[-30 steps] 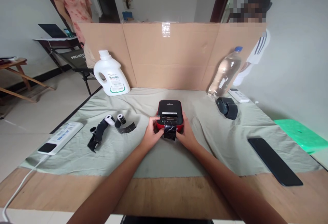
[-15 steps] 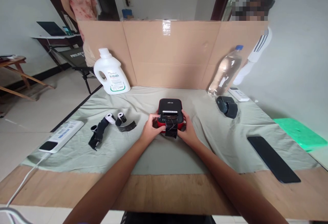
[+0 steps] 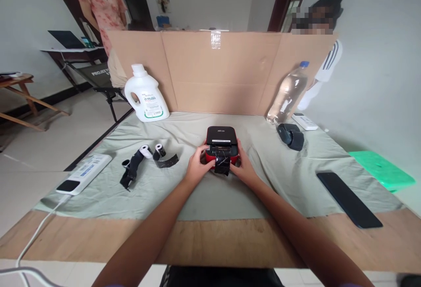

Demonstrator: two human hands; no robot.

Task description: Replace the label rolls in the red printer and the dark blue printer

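Observation:
A small black-and-red label printer [image 3: 221,134] rests on the grey-green cloth [image 3: 210,203], straight ahead of me. My left hand [image 3: 198,164] grips its left side, the thumb along the lower front and the fingers at the edge. On the opposite side my right hand [image 3: 244,164] is wrapped round the printer, with part of its fingers hidden behind the casing. Out of the printer's front slot hangs a black patterned label strip [image 3: 222,162], curving down between my hands. Two small label rolls, one with a black strip [image 3: 131,171] and one with a curled tail [image 3: 160,150], lie to the left.
A white detergent jug [image 3: 148,96] and a tilted water bottle [image 3: 287,94] stand before a cardboard screen [image 3: 217,72]. A white power strip [image 3: 83,175] lies left; a black phone [image 3: 349,199] and a dark strap-like object [image 3: 291,136] lie right. Two people stand behind the screen.
The whole view has shifted slightly. Both hands stay on the printer, which keeps its place on the cloth with the strip hanging out.

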